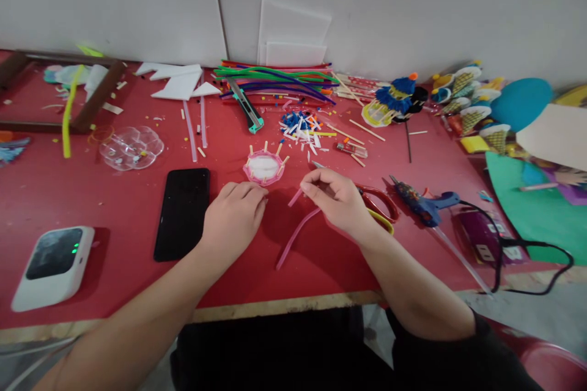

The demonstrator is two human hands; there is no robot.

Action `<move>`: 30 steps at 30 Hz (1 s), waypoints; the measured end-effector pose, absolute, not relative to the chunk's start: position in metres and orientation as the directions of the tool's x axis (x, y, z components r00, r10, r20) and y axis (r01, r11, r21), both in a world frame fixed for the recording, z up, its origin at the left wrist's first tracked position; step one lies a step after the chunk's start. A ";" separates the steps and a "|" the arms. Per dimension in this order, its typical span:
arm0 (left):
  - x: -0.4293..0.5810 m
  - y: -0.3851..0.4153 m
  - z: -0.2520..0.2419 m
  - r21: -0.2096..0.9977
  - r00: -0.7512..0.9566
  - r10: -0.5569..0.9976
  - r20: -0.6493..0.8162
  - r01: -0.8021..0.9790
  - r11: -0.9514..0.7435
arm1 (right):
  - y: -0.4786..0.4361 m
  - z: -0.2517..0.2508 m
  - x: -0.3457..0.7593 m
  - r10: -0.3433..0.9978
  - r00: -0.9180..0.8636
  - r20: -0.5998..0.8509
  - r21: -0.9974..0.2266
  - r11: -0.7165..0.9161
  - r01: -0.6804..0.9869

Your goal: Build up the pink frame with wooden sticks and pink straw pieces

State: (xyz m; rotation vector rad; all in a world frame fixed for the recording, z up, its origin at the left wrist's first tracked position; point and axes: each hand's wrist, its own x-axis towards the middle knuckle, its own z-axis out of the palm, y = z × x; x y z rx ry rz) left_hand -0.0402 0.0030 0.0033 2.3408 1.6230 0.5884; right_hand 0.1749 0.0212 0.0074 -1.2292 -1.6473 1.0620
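Note:
A small white oval base (265, 166) has a pink fuzzy rim and several short wooden sticks standing around its edge. My left hand (236, 211) is closed at the near edge of this base, its fingertips pinching the rim; the fingers partly hide that edge. To the right, my right hand (337, 201) pinches a pink pipe cleaner (297, 238) between thumb and fingers. One short end pokes out toward the base, and a longer length curves down toward me. Red-handled scissors (380, 201) lie partly behind my right hand.
A black phone (182, 214) and white device (54, 267) lie left. Behind are a cutter (245, 105), pipe cleaners (279, 76) and cut scraps (300, 125). A glue gun (424, 201) with a looping black cord lies right, near green paper (541, 208).

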 end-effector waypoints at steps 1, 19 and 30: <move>-0.040 0.004 0.002 0.419 0.308 0.929 0.205 0.830 -0.367 | 0.021 0.006 0.174 0.972 -0.208 0.108 -0.941 0.167 0.294; -0.027 -0.004 0.020 0.827 0.260 0.965 0.047 0.531 -0.183 | 0.022 0.005 0.176 0.969 -0.089 0.231 -0.794 0.241 0.558; -0.028 0.001 0.012 0.985 0.126 0.985 -0.120 0.142 0.102 | 0.040 0.012 0.210 0.821 -0.536 0.194 -0.527 0.549 0.650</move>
